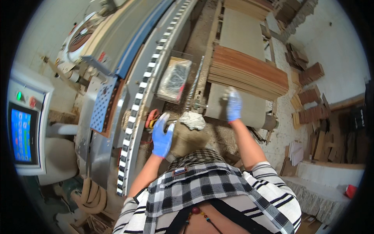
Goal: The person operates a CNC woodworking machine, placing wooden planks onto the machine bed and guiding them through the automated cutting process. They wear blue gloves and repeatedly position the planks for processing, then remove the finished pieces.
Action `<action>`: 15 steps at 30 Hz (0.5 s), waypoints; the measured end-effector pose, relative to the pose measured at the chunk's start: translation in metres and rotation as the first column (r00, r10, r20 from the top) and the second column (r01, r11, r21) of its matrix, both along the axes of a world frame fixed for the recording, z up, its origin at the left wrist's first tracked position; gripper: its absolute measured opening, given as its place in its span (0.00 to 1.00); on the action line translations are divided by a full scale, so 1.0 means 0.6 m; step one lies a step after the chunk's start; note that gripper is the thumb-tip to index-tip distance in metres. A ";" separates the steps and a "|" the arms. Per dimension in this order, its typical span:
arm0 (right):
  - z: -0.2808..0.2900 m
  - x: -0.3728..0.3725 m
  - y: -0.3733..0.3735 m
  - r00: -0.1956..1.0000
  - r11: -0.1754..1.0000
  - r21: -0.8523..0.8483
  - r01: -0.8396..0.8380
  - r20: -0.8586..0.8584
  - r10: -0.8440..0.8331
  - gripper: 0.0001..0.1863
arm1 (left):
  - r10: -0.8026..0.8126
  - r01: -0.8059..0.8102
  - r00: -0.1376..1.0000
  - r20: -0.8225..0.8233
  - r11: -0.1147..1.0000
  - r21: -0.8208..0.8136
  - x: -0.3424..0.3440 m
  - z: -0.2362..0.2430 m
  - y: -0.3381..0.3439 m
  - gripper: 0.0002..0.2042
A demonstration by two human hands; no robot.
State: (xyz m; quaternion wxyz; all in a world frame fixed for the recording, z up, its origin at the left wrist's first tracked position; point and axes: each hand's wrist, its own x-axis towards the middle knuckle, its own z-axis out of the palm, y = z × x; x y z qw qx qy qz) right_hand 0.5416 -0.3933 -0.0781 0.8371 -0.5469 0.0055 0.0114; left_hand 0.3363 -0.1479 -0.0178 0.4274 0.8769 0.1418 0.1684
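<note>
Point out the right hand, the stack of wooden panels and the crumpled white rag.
right hand (233,105), head view, back of the blue glove
stack of wooden panels (249,72), head view, top panel
crumpled white rag (192,120), head view, middle

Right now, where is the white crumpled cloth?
In the head view the white crumpled cloth lies at centre, between the left hand and right hand.

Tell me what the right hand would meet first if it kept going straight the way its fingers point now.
Most likely the stack of reddish-brown wood panels. The gloved right hand points up the frame over a grey board, fingertips close to the stack's near edge. Depth is unclear, so it may pass above the stack.
</note>
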 end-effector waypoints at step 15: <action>-0.008 0.321 -0.667 0.805 0.920 -0.379 0.100 -0.513 -0.299 0.39 | -0.473 -0.199 0.821 -0.318 0.285 -0.938 0.632 -0.083 -0.106 0.35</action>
